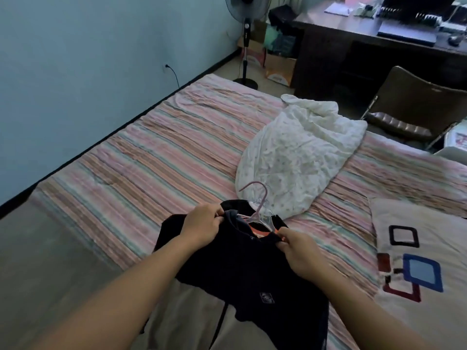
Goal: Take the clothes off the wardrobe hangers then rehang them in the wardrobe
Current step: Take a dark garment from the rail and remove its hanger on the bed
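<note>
A black shirt (252, 269) lies on the striped bed (151, 157) in front of me, with a small logo near its hem. A pale pink plastic hanger (257, 210) sits in its neck opening, hook pointing away from me. My left hand (202, 227) pinches the collar on the left side. My right hand (298, 248) pinches the collar on the right, stretching the neck open. An orange label shows inside the collar. Beyond the shirt, a white patterned garment (295, 155) is spread on the bed.
A pillow (424, 269) with square patterns lies at the right. A standing fan (246, 39) is by the blue wall. A dark desk (353, 44) and a chair (414, 107) stand beyond the bed. Cardboard boxes (280, 66) sit on the floor.
</note>
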